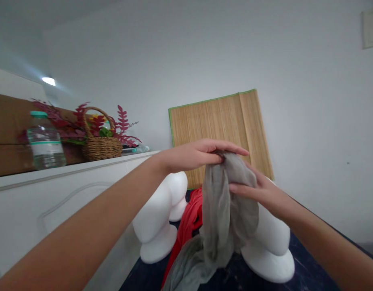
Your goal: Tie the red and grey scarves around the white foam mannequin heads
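A thin grey scarf (218, 210) hangs bunched in folds between my two hands, its lower end trailing over the dark surface. My left hand (201, 153) is closed on its top edge, thumb underneath and fingers stretched over it. My right hand (259, 188) grips the folds from the right side, the thumb in front and the other fingers mostly hidden behind the cloth. Behind the scarf lies a red cloth (189, 220). A white mannequin head (153, 222) stands on its base at left, and another white head (271, 238) is partly covered by my right hand and the scarf.
A further white head (178, 190) stands farther back on the dark tabletop (307, 258). A bamboo mat (210, 125) leans against the wall. On the white ledge (83, 166) at left are a water bottle (45, 141) and a wicker basket (103, 148) with red-leaved stems.
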Motion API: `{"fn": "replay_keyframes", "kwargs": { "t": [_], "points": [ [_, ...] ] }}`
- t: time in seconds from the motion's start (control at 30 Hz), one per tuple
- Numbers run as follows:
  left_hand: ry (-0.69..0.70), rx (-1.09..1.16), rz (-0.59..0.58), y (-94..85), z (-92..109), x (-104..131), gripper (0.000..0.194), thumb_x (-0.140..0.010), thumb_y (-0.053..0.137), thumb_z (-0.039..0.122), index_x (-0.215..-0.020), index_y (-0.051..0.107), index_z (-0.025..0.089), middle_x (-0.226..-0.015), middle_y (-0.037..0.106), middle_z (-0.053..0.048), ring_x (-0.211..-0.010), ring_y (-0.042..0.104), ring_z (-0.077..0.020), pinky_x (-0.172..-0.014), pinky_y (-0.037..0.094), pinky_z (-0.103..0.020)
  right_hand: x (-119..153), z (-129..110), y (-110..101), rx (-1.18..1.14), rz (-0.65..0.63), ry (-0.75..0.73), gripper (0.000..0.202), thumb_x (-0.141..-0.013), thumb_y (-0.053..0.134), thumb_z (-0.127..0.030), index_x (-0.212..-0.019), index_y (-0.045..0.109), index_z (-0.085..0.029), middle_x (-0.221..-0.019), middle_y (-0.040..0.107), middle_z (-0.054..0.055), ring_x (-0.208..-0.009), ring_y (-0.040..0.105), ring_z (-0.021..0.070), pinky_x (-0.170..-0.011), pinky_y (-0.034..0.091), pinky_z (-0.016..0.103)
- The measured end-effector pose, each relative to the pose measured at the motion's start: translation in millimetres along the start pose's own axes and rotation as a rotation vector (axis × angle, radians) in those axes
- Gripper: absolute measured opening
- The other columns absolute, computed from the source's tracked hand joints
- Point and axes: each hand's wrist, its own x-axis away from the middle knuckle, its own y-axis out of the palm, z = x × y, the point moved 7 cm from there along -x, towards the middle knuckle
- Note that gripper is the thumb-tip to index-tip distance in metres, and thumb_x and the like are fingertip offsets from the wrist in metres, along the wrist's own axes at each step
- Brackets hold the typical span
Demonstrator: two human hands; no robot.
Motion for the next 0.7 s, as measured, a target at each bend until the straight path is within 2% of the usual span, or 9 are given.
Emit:
{"fn": "replay_keyframes", "kwargs": {
  "t": [0.1, 0.17, 0.23, 0.33, 0.4, 0.47, 0.53, 0.6, 0.7],
  "points": [
    [-0.133, -0.175, 0.005, -4.1, 16, 18, 0.054, -0.081, 0.042, 0.015, -0.133, 0.055, 0.022, -0.128, 0.062, -0.003, -0.121, 0.053, -0.0205, -0.105, 0.039, -0.035, -15, 9, 29, -0.441, -0.369, 0.263, 0.049, -0.081, 0.070, -0.043, -0.121, 0.061, -0.017, -0.106, 0.067, 0.008, -0.096, 0.065, 0.0205, -0.083, 0.055, 0.032],
    [-0.278, -0.276, 0.065, -10.7, 10, 32, 0.058, -0.081, 0.043, 0.019, -0.139, 0.048, 0.019, -0.124, 0.063, -0.005, -0.116, 0.055, -0.0206, -0.102, 0.040, -0.034, -13, 9, 31, -0.616, -0.425, 0.382, 0.034, -0.082, 0.070, -0.041, -0.102, 0.066, -0.013, -0.077, 0.065, 0.003, -0.069, 0.063, 0.0118, -0.072, 0.055, 0.026],
    [-0.402, -0.320, 0.168, -17.1, 1, 47, 0.057, -0.083, 0.042, 0.024, -0.139, 0.047, 0.017, -0.127, 0.061, -0.007, -0.117, 0.054, -0.0211, -0.101, 0.040, -0.032, -9, 2, 27, -0.687, -0.456, 0.425, 0.029, -0.086, 0.066, -0.042, -0.090, 0.065, -0.014, -0.053, 0.049, -0.006, -0.046, 0.046, 0.0052, -0.065, 0.053, 0.023],
    [-0.462, -0.221, 0.257, -13.9, -10, 62, 0.040, -0.084, 0.041, 0.026, -0.114, 0.065, 0.013, -0.122, 0.062, -0.008, -0.111, 0.055, -0.0200, -0.092, 0.044, -0.026, -6, -14, 17, -0.635, -0.514, 0.419, 0.031, -0.090, 0.061, -0.045, -0.091, 0.064, -0.015, -0.047, 0.026, -0.012, -0.036, 0.020, 0.0020, -0.046, 0.042, 0.018],
    [-0.518, -0.006, 0.231, -1.1, -18, 69, 0.038, -0.087, 0.040, 0.032, -0.096, 0.071, 0.012, -0.092, 0.066, -0.006, -0.083, 0.059, -0.0161, -0.069, 0.047, -0.023, -8, -23, 8, -0.554, -0.539, 0.406, 0.033, -0.089, 0.062, -0.047, -0.093, 0.064, -0.014, -0.050, 0.021, -0.012, -0.039, 0.013, 0.0019, -0.037, 0.023, 0.015],
    [-0.552, 0.257, 0.103, 21.6, -21, 72, 0.046, -0.090, 0.040, 0.045, -0.094, 0.073, 0.012, -0.063, 0.054, 0.000, -0.055, 0.048, -0.0115, -0.048, 0.037, -0.022, -12, -32, 1, -0.467, -0.573, 0.359, 0.034, -0.087, 0.064, -0.048, -0.093, 0.063, -0.015, -0.052, 0.019, -0.011, -0.042, 0.012, 0.0026, -0.037, 0.012, 0.016],
    [-0.480, 0.452, -0.105, 48.4, -14, 73, 0.047, -0.089, 0.047, 0.052, -0.097, 0.074, 0.013, -0.054, 0.046, 0.003, -0.047, 0.039, -0.0086, -0.043, 0.029, -0.021, -18, -42, -6, -0.366, -0.582, 0.277, 0.035, -0.084, 0.068, -0.049, -0.094, 0.063, -0.016, -0.051, 0.022, -0.010, -0.043, 0.016, 0.0033, -0.038, 0.010, 0.018],
    [-0.312, 0.542, -0.243, 67.2, 0, 71, 0.039, -0.086, 0.056, 0.047, -0.090, 0.075, 0.014, -0.055, 0.048, 0.002, -0.049, 0.042, -0.0075, -0.046, 0.028, -0.020, -25, -52, -15, -0.267, -0.552, 0.189, 0.036, -0.081, 0.071, -0.049, -0.094, 0.064, -0.016, -0.051, 0.028, -0.009, -0.043, 0.022, 0.0037, -0.039, 0.012, 0.019],
    [0.043, 0.655, -0.228, 73.6, 27, 66, 0.035, -0.085, 0.059, 0.043, -0.069, 0.074, 0.016, -0.053, 0.047, 0.001, -0.055, 0.045, -0.0094, -0.054, 0.036, -0.021, -39, -62, -33, -0.159, -0.426, 0.071, 0.036, -0.080, 0.071, -0.050, -0.090, 0.063, -0.015, -0.052, 0.032, -0.008, -0.044, 0.026, 0.0037, -0.040, 0.013, 0.019]
  ]
}}
